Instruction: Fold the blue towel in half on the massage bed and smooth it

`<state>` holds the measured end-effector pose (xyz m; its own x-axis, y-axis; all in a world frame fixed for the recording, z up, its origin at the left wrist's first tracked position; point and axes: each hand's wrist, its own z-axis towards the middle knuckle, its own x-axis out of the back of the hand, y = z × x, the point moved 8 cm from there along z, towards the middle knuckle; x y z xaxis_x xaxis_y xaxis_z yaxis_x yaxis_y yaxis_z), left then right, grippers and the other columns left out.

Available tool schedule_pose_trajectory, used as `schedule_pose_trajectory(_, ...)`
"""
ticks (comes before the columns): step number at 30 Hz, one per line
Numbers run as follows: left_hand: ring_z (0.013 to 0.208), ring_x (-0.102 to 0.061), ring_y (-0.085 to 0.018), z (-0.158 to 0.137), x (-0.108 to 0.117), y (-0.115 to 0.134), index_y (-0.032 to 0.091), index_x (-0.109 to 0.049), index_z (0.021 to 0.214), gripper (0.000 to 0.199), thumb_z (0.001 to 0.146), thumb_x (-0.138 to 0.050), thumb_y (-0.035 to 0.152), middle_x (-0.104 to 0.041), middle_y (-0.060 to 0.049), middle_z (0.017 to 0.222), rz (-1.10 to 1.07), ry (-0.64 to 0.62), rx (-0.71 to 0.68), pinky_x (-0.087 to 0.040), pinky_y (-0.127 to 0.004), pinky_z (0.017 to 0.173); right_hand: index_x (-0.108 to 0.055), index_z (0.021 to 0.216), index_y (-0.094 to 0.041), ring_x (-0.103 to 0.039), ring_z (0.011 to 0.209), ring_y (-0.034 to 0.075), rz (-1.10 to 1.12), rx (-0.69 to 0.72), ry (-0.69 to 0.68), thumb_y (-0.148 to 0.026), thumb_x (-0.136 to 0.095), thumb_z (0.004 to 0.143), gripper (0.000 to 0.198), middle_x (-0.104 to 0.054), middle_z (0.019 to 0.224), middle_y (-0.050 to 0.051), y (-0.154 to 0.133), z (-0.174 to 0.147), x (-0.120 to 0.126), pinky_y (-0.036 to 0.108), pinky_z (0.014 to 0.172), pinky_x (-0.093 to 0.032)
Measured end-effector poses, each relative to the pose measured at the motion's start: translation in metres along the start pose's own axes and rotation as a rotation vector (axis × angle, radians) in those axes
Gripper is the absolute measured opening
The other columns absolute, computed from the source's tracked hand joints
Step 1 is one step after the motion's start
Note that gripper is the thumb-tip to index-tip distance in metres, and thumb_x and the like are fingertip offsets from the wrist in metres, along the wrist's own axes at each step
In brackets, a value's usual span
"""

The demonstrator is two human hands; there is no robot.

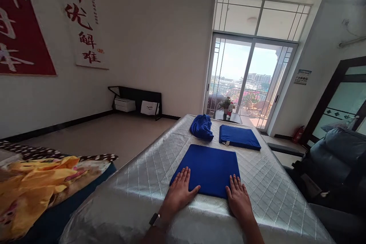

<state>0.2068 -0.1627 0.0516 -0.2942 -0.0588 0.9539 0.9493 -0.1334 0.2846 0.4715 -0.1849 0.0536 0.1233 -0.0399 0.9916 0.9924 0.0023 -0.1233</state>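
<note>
A flat blue folded cloth [213,167] lies in front of me on a plastic-covered quilted mattress [148,164]. My left hand [180,192] rests on its near left corner, fingers stretched out and thumb spread along the near edge. At the near right corner my right hand [238,194] lies flat with its fingers extended, touching the edge. Beyond it to the right sits a stack of folded blue cloth [239,136] with a small white tag at its near side. A crumpled blue cloth [201,127] lies in a heap at the far left.
Yellow fabric [37,187] is piled on a bed at the left. A black bag [337,164] stands on a dark seat at the right. A low black shelf [140,99] is against the far wall. Beyond the mattress, a small table [219,116] holds a bottle [229,110].
</note>
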Motion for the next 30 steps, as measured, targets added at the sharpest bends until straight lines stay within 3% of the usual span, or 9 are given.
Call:
schedule_pose_trajectory(9, 0.153, -0.012, -0.030, -0.013, 0.021, 0.008, 0.002, -0.017, 0.158, 0.102, 0.088, -0.028, 0.076, -0.012, -0.015, 0.165, -0.035, -0.021, -0.008, -0.015, -0.045, 0.125, -0.015, 0.160, -0.020, -0.004, 0.154, 0.020, 0.025, -0.040, -0.072, -0.071, -0.018, 0.094, 0.083, -0.006, 0.167, 0.001, 0.000, 0.000, 0.004, 0.044, 0.125, -0.005)
schedule_pose_trajectory(19, 0.153, -0.016, -0.033, -0.010, 0.014, 0.001, -0.001, -0.020, 0.156, 0.107, 0.087, -0.029, 0.080, -0.017, -0.018, 0.164, -0.024, 0.044, -0.015, -0.019, -0.046, 0.124, -0.012, 0.160, -0.023, -0.004, 0.154, 0.020, 0.042, -0.025, -0.119, -0.071, -0.018, 0.094, 0.082, -0.006, 0.168, 0.000, 0.003, 0.001, -0.001, 0.045, 0.125, -0.002)
schedule_pose_trajectory(25, 0.151, -0.025, -0.030, -0.006, 0.010, -0.003, 0.000, -0.029, 0.154, 0.096, 0.095, -0.015, 0.074, -0.028, -0.019, 0.161, -0.029, 0.134, -0.013, -0.024, -0.046, 0.123, -0.014, 0.160, -0.021, -0.005, 0.154, 0.019, 0.018, 0.004, -0.093, -0.069, -0.018, 0.095, 0.080, -0.010, 0.167, 0.000, 0.009, 0.004, -0.006, 0.043, 0.125, -0.003)
schedule_pose_trajectory(30, 0.149, -0.030, -0.030, -0.007, 0.015, -0.005, 0.005, -0.036, 0.153, 0.091, 0.095, -0.016, 0.072, -0.034, -0.017, 0.160, 0.012, 0.235, -0.010, -0.027, -0.046, 0.121, -0.016, 0.160, -0.018, -0.007, 0.154, 0.019, -0.012, -0.034, -0.059, -0.058, -0.014, 0.099, 0.074, -0.013, 0.167, 0.001, 0.015, 0.022, 0.001, 0.043, 0.124, -0.007)
